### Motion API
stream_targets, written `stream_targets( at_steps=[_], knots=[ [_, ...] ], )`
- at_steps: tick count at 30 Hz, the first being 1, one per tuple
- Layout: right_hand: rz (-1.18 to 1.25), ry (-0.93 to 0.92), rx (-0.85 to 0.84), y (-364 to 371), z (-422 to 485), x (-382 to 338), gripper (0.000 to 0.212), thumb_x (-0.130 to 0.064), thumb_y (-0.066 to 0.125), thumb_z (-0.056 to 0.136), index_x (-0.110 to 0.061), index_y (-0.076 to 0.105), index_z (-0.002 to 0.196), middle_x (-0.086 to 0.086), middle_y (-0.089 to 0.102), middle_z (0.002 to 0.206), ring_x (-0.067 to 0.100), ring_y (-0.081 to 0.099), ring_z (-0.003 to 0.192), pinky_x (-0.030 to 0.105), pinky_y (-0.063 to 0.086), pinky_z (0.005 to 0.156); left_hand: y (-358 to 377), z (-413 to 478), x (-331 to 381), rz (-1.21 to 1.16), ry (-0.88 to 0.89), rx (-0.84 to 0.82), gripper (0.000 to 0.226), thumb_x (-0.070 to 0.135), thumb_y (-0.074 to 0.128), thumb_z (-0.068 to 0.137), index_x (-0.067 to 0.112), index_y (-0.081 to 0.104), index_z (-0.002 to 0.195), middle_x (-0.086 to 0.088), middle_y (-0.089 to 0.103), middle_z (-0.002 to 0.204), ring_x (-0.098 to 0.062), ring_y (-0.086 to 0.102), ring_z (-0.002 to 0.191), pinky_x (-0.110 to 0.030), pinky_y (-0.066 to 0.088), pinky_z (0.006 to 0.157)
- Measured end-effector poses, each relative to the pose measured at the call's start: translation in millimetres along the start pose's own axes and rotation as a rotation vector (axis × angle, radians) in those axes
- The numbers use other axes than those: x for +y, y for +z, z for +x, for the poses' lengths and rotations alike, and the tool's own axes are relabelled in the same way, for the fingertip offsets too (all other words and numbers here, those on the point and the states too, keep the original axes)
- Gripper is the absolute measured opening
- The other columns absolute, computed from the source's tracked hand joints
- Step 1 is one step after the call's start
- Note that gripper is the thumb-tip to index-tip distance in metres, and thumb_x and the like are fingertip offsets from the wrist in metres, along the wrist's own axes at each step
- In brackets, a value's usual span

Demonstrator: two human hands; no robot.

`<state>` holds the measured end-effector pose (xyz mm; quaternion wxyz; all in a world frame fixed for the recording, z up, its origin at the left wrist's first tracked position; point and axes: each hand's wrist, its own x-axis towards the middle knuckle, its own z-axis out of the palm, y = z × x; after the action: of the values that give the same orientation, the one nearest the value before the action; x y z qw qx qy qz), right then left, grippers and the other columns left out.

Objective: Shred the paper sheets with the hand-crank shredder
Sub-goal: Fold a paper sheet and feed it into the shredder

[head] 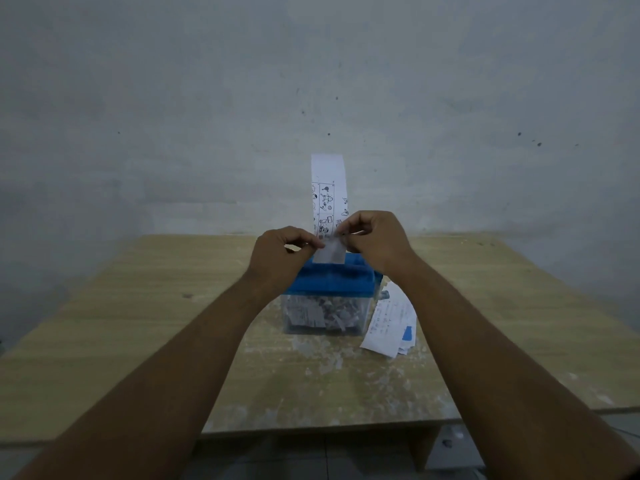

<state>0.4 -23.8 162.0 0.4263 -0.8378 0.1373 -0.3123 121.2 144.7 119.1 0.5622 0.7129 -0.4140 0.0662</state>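
Between both hands [277, 258] [375, 242], paper strip [328, 188]

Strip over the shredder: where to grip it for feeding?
Pinch the strip low at both side edges, one hand from each side, as left hand and right hand do. It stands tall and narrow; held high, its bottom would likely flop.

Both bare arms reach forward, converging. The left hand [277, 259] and right hand [375, 244] sit side by side (backs facing the camera), each pinching the paper strip [327, 181] between thumb and fingertips
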Motion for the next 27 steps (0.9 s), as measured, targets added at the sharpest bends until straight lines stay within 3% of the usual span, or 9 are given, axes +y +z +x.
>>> stream_targets(
  at_steps=[2, 5, 9, 15, 18, 21, 24, 27],
  knots=[
    [0.001, 0.005, -0.012, 1.6, 1.4, 0.4, 0.026, 0.009, 0.073, 0.087, -0.015, 0.081, 0.09, -0.004, 0.08, 0.084, 0.013, 0.076, 0.078, 0.035, 0.066, 0.079, 1.5, -0.4, -3.6, -0.015, -0.014, -0.046, 0.016, 0.011, 0.078, 0.094, 0.026, 0.085, 0.096, 0.017, 0.079, 0.097, -0.001, 0.073, 0.094, -0.022, 0.058, 0.083],
    [0.011, -0.002, -0.036, 2.8, 1.2, -1.6, 0.027, 0.011, 0.073, 0.087, -0.015, 0.081, 0.09, -0.006, 0.079, 0.082, 0.01, 0.076, 0.077, 0.03, 0.065, 0.077, 2.8, 1.4, -4.5, -0.002, -0.021, -0.121, 0.015, 0.027, 0.08, 0.094, 0.031, 0.084, 0.107, 0.02, 0.078, 0.106, 0.007, 0.069, 0.104, -0.01, 0.048, 0.092],
    [0.027, 0.0, -0.033, 3.8, 2.3, -1.6, 0.026, 0.009, 0.075, 0.086, -0.015, 0.081, 0.091, -0.004, 0.08, 0.085, 0.014, 0.077, 0.083, 0.032, 0.066, 0.078, 6.9, 5.8, -4.8, -0.013, -0.023, -0.151, 0.029, 0.039, 0.088, 0.084, 0.03, 0.084, 0.111, 0.021, 0.078, 0.105, 0.01, 0.069, 0.101, -0.002, 0.047, 0.087],
    [0.046, 0.033, -0.026, 6.0, 5.1, 6.0, 0.024, 0.007, 0.074, 0.088, -0.015, 0.08, 0.094, 0.0, 0.079, 0.091, 0.016, 0.075, 0.084, 0.037, 0.066, 0.08, 13.3, 7.3, -10.7, -0.007, -0.036, -0.159, 0.043, 0.048, 0.092, 0.074, 0.03, 0.084, 0.112, 0.021, 0.078, 0.107, 0.01, 0.069, 0.101, -0.002, 0.048, 0.087],
    [-0.06, -0.007, -0.017, 6.9, 3.5, 14.5, 0.02, -0.006, 0.077, 0.09, -0.025, 0.08, 0.097, -0.012, 0.078, 0.094, 0.006, 0.073, 0.086, 0.025, 0.062, 0.08, 14.8, 4.3, -14.5, -0.035, -0.046, -0.149, 0.045, 0.044, 0.096, 0.069, 0.029, 0.085, 0.11, 0.022, 0.077, 0.106, 0.012, 0.068, 0.102, -0.001, 0.047, 0.086],
    [-0.143, -0.016, 0.126, 2.7, -4.7, 30.6, 0.015, -0.017, 0.071, 0.097, -0.031, 0.077, 0.101, -0.023, 0.072, 0.099, -0.001, 0.067, 0.088, 0.013, 0.054, 0.075, 15.5, 3.8, -17.9, -0.053, -0.075, -0.142, 0.047, 0.043, 0.099, 0.063, 0.032, 0.085, 0.106, 0.022, 0.075, 0.111, 0.012, 0.065, 0.105, -0.003, 0.049, 0.082],
    [-0.121, 0.117, 0.289, 1.1, -22.3, 63.4, 0.02, -0.017, 0.057, 0.105, -0.031, 0.072, 0.107, -0.017, 0.07, 0.104, 0.003, 0.065, 0.095, 0.025, 0.057, 0.083, 16.8, 3.4, -19.7, -0.055, -0.084, -0.13, 0.044, 0.042, 0.1, 0.064, 0.033, 0.085, 0.105, 0.015, 0.074, 0.121, 0.003, 0.065, 0.11, -0.004, 0.05, 0.081],
    [-0.137, 0.355, 0.206, 5.9, -48.0, 93.7, 0.019, -0.019, 0.049, 0.109, -0.021, 0.067, 0.107, -0.001, 0.071, 0.108, 0.012, 0.064, 0.091, 0.029, 0.052, 0.075, 16.9, 1.6, -20.6, -0.05, -0.074, -0.133, 0.044, 0.037, 0.099, 0.066, 0.028, 0.085, 0.107, 0.013, 0.071, 0.125, 0.012, 0.062, 0.104, -0.002, 0.049, 0.083]
  ],
)
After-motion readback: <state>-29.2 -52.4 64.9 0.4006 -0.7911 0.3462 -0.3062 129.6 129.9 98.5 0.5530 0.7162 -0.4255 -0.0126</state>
